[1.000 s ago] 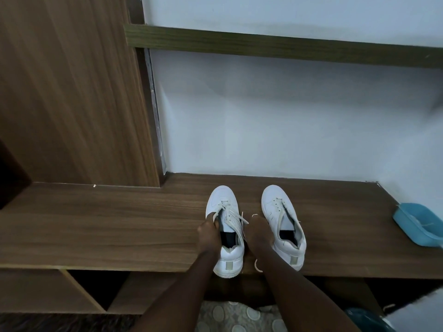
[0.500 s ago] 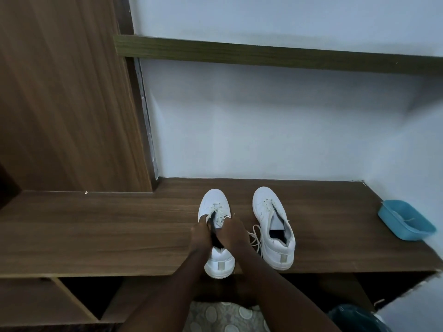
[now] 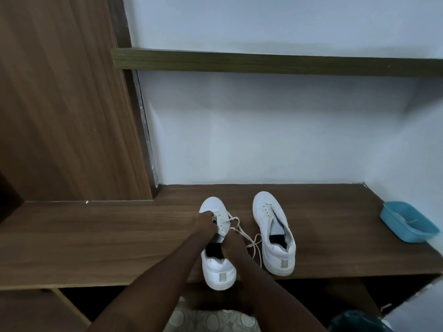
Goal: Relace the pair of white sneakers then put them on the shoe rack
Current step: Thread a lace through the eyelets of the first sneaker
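Pair of white sneakers, standing side by side on the wooden worktop (image 3: 96, 236), toes to the wall. Left sneaker (image 3: 217, 268): heel overhangs the front edge; left hand (image 3: 203, 224) pinches the lace (image 3: 248, 236) at the forward eyelets, and right hand (image 3: 233, 242) grips it near the tongue. Loose loops trail between the shoes. Right sneaker (image 3: 279, 257): untouched. Blue tray (image 3: 407, 226): far right.

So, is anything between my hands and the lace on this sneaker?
Nothing visible. The left hand and right hand hold the lace on the left white sneaker; the other sneaker stands apart to its right.
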A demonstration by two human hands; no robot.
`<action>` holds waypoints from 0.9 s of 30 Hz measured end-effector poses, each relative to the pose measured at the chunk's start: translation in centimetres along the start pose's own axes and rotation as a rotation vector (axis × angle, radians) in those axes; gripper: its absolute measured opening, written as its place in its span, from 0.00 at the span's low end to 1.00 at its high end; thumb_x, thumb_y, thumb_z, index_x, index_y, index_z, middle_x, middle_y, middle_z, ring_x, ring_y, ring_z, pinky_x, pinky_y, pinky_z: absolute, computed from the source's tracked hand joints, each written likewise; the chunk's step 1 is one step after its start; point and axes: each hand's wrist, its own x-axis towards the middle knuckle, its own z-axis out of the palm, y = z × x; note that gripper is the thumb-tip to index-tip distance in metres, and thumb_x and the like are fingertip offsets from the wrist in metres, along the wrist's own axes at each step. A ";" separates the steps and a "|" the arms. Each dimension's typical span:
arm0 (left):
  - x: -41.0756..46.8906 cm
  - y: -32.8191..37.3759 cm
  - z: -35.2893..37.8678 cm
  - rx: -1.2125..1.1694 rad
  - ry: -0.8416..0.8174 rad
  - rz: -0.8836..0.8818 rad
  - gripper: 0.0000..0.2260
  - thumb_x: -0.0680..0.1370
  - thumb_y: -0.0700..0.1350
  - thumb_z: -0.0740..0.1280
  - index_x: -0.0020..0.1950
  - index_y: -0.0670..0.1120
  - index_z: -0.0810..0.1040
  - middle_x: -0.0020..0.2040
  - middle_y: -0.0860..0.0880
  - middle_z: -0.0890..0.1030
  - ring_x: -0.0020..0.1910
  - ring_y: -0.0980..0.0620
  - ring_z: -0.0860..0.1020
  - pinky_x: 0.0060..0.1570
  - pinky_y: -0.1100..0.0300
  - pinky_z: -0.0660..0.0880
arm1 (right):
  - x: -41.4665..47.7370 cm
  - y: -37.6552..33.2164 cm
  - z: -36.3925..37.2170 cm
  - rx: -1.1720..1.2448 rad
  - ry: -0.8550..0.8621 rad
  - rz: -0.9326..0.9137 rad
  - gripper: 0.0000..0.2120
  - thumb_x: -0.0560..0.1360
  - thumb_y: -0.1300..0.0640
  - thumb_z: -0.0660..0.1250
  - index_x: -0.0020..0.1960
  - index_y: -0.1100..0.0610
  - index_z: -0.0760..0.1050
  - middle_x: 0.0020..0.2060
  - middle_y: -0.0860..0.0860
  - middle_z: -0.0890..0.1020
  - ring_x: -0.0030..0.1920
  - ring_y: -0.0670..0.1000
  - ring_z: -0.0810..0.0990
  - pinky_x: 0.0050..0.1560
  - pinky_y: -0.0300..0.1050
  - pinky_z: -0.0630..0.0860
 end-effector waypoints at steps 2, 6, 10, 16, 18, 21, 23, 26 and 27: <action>0.8 0.2 0.1 0.054 -0.007 0.036 0.15 0.77 0.41 0.60 0.62 0.48 0.77 0.61 0.46 0.79 0.58 0.47 0.77 0.55 0.58 0.72 | -0.2 0.0 -0.3 -0.072 -0.009 -0.032 0.15 0.81 0.61 0.53 0.65 0.65 0.67 0.61 0.59 0.77 0.62 0.55 0.75 0.59 0.43 0.70; 1.4 0.3 0.2 0.085 0.019 0.048 0.13 0.78 0.40 0.58 0.58 0.45 0.78 0.58 0.45 0.78 0.55 0.45 0.78 0.52 0.56 0.74 | 0.2 -0.1 0.0 -0.151 0.003 -0.013 0.14 0.80 0.62 0.55 0.63 0.62 0.72 0.62 0.57 0.75 0.63 0.54 0.75 0.59 0.44 0.72; 1.7 0.1 0.5 0.055 0.066 0.031 0.10 0.78 0.41 0.58 0.49 0.43 0.79 0.49 0.43 0.78 0.47 0.44 0.77 0.44 0.57 0.71 | 0.2 -0.3 0.0 -0.165 0.040 0.033 0.15 0.79 0.61 0.56 0.64 0.59 0.71 0.63 0.54 0.75 0.63 0.54 0.75 0.59 0.46 0.73; 1.9 0.0 1.3 -0.137 0.137 -0.064 0.11 0.77 0.39 0.61 0.51 0.40 0.82 0.49 0.42 0.82 0.48 0.44 0.80 0.46 0.57 0.74 | 0.1 -0.4 -0.2 -0.177 0.025 0.044 0.14 0.79 0.62 0.57 0.63 0.60 0.72 0.62 0.55 0.76 0.63 0.55 0.76 0.57 0.46 0.74; 1.8 0.1 1.1 -0.208 0.150 -0.138 0.10 0.75 0.38 0.61 0.46 0.38 0.82 0.45 0.42 0.82 0.46 0.44 0.80 0.42 0.57 0.72 | 0.0 -0.5 -0.3 -0.180 0.012 0.047 0.14 0.78 0.62 0.58 0.63 0.60 0.72 0.62 0.55 0.76 0.63 0.54 0.76 0.58 0.46 0.73; 2.0 -0.6 1.0 -0.317 0.123 -0.218 0.08 0.73 0.39 0.61 0.39 0.39 0.79 0.40 0.43 0.81 0.43 0.44 0.79 0.37 0.58 0.68 | -0.1 -0.5 -0.4 -0.189 0.001 0.041 0.15 0.78 0.62 0.58 0.64 0.59 0.72 0.63 0.54 0.76 0.64 0.54 0.75 0.59 0.46 0.73; 2.9 -2.0 1.6 -0.356 0.055 -0.260 0.07 0.73 0.42 0.62 0.39 0.43 0.79 0.42 0.43 0.82 0.44 0.43 0.80 0.40 0.59 0.73 | -0.1 -0.6 -0.5 -0.196 0.002 0.038 0.15 0.78 0.62 0.58 0.64 0.59 0.72 0.63 0.54 0.75 0.64 0.54 0.74 0.60 0.46 0.72; 2.3 -2.5 1.4 -0.472 0.087 -0.265 0.08 0.72 0.40 0.67 0.32 0.47 0.76 0.35 0.46 0.80 0.41 0.44 0.80 0.43 0.57 0.78 | -0.3 -0.6 -0.6 -0.220 0.007 0.031 0.15 0.78 0.63 0.59 0.63 0.60 0.72 0.63 0.54 0.75 0.64 0.54 0.75 0.59 0.46 0.73; 1.9 -2.2 1.2 -0.450 0.120 -0.214 0.09 0.72 0.38 0.68 0.33 0.47 0.76 0.36 0.46 0.80 0.41 0.45 0.80 0.43 0.59 0.75 | -0.3 -0.6 -0.6 -0.226 0.007 0.029 0.15 0.78 0.63 0.60 0.64 0.60 0.72 0.63 0.55 0.75 0.64 0.54 0.74 0.59 0.46 0.73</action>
